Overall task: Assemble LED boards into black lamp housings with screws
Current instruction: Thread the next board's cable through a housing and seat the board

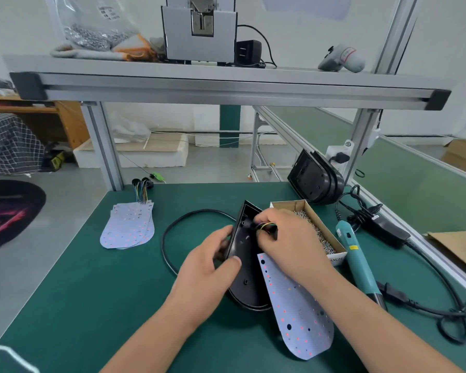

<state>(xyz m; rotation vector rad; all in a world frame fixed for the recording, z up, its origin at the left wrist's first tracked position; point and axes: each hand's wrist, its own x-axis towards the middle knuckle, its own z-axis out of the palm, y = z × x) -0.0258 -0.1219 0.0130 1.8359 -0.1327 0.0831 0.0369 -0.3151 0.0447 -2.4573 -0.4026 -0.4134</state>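
A black lamp housing [246,267] stands tilted on the green mat, its open side facing right. My left hand [213,261] grips its left wall, thumb on the rim. My right hand [283,238] reaches into the upper part of the housing and pinches the coloured wires [265,225] of a white LED board [296,310]. That board leans against the housing's right side and lies partly under my right forearm. A stack of spare LED boards [128,227] with wires lies at the left. A cardboard box of screws [316,232] sits right behind my right hand.
A teal electric screwdriver [357,261] lies to the right with its black cable [441,300] looping across the mat. More black housings [315,179] lean against the frame post at the back right. A black cable loop [172,238] lies left of the housing.
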